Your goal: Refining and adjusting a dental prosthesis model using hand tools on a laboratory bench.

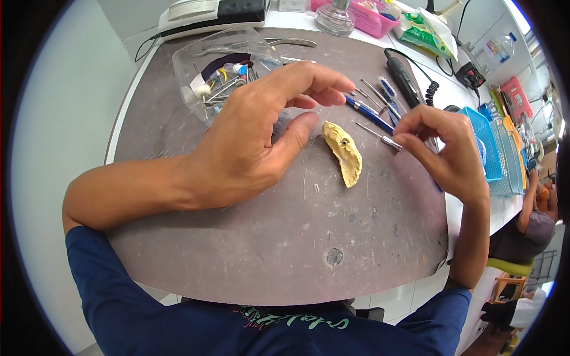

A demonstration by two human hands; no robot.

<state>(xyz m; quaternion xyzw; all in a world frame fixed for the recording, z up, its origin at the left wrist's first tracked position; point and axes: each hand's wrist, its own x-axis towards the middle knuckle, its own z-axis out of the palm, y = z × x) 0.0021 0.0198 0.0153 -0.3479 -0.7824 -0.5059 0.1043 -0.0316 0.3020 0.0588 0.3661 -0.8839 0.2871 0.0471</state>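
From the head view, the left hand point(249, 148) is hovering over the grey surface point(285, 249), its fingers point(314, 80) spread and released, thumb tip reaching just beside the yellow plaster cast point(344, 155). The cast is lying flat on the surface between both hands. The right hand point(445, 148) is sitting to the cast's right, its fingers point(415, 132) pinching a thin metal pick point(380, 136) whose tip is pointing toward the cast. Behind them, a blue-handled tool point(368, 114) and a clear bag of small burs point(219, 77) are resting near a black handpiece point(404, 77). A blue basket point(493, 148) is standing at the right edge.
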